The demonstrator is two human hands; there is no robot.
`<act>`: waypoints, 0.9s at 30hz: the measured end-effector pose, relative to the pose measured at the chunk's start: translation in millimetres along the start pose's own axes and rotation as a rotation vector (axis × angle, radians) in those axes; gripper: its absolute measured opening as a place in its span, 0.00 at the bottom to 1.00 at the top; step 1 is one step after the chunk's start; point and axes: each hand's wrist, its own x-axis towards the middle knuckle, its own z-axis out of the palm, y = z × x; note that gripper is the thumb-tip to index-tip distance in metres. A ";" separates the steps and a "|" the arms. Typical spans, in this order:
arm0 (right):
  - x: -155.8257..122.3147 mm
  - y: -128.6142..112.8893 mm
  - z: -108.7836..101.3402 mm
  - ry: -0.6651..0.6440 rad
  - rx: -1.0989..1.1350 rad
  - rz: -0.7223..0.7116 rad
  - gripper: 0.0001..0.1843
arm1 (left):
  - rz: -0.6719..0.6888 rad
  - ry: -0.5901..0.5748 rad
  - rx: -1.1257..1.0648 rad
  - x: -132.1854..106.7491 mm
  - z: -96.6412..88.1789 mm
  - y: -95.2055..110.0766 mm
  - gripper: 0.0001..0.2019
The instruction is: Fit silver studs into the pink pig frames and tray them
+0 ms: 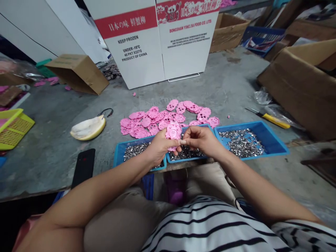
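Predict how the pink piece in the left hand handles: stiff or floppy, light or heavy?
The pink piece is probably light: it looks small in the left hand. Likely fairly stiff: its free upper end shows no visible sag. Its uneven surface relief may aid grip.

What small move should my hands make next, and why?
Probably bring the right hand's pinched fingertips onto the face of the pink piece while the left hand steadies it. The left hand grips that piece, and the right pinch sits close beside it, above the middle blue tray of small metal parts. I can't tell whether the pinch holds one.
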 end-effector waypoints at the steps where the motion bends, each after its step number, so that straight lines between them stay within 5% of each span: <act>1: -0.5 -0.7 -0.1 -0.015 0.005 0.004 0.24 | -0.005 -0.007 0.009 -0.7 -0.8 0.2 0.31; 13: -9.7 3.8 -1.6 -0.056 0.038 -0.097 0.20 | -0.081 -0.072 -0.098 -1.5 -8.8 2.3 0.18; 18: -11.3 1.1 -0.6 0.092 -0.213 -0.334 0.12 | -0.105 -0.106 -0.161 -2.6 -6.5 5.0 0.14; 27: -3.1 -1.1 1.3 0.298 -0.133 -0.321 0.10 | 0.066 -0.113 -0.375 -3.3 5.1 5.0 0.16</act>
